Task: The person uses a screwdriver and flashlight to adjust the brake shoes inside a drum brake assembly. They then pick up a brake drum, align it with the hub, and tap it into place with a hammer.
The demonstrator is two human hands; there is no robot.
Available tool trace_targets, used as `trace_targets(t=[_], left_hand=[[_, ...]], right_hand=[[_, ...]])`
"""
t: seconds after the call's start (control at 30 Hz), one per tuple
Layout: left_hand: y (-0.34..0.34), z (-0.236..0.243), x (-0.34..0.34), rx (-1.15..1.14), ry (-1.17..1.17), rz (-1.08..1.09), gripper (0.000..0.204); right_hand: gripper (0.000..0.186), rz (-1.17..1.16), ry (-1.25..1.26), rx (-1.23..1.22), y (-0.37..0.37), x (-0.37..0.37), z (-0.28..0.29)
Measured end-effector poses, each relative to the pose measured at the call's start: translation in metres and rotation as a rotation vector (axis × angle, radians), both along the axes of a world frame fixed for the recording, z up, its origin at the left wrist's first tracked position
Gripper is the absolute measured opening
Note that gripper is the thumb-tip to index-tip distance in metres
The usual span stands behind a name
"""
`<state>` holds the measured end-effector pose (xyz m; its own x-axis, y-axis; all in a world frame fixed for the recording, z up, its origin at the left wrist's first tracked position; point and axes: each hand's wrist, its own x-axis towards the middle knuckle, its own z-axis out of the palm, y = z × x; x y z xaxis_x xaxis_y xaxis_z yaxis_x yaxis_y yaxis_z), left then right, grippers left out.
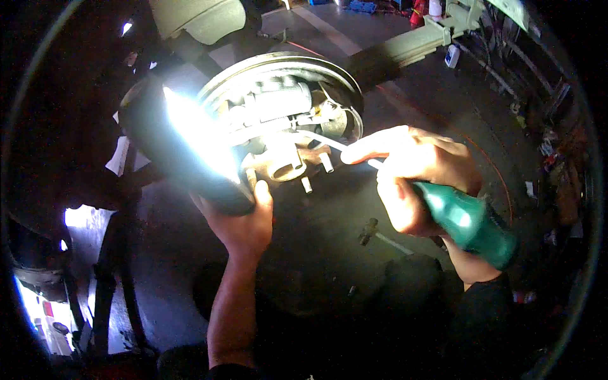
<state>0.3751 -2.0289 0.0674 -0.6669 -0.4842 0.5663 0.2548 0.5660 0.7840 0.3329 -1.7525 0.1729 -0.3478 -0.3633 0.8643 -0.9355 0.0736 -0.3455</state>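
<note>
In front of me is an opened drum brake (282,63), its round backing plate bearing a wheel cylinder, springs and brake shoes. At its middle the rusty wheel hub (287,170) has several studs sticking out. My right hand (430,168) is closed on a green-handled screwdriver (472,221). Its pale shaft runs left past my fingers to the brake parts just above the hub, where the tip is lost in glare. My left hand (244,221) is closed around the lower end of a dark work light (202,136) with a glaring strip. Its thumb lies by a hub stud; the other fingers are hidden.
A hammer (383,239) lies on the dark floor below the hub. A pale lift arm (411,50) reaches in at upper right. An orange hose (491,161) curves over the floor at right. Dark clutter lines the right edge.
</note>
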Motion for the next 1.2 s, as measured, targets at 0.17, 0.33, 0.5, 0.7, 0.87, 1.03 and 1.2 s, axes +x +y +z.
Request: trace_targets(t=[0.17, 0.33, 0.5, 0.7, 0.87, 1.03, 1.2], left_hand=[[0.022, -0.001, -0.013, 0.079, 0.007, -0.053, 0.065], [0.007, -0.012, -0.014, -0.069, 0.086, -0.010, 0.066], [0.009, -0.017, -0.012, 0.082, 0.036, -0.069, 0.067], [0.009, -0.017, -0.011, 0.026, 0.044, -0.044, 0.066], [0.013, -0.006, -0.011, -0.113, 0.082, -0.048, 0.064], [0.013, -0.011, -0.016, -0.126, 0.119, -0.064, 0.060], [-0.004, -0.011, 0.000, -0.139, 0.054, -0.005, 0.061]], right_hand=[[0.011, -0.050, 0.054, -0.007, 0.009, 0.006, -0.010], [0.013, -0.037, 0.079, -0.030, 0.000, 0.009, -0.016], [0.016, -0.042, 0.090, -0.037, -0.006, 0.011, -0.024], [0.018, -0.053, 0.102, -0.026, -0.010, 0.015, -0.030], [0.019, -0.071, 0.093, -0.017, -0.011, 0.016, -0.030], [0.020, -0.103, 0.061, -0.011, -0.007, 0.018, -0.025], [0.021, -0.074, 0.015, -0.043, -0.019, 0.015, -0.028]])
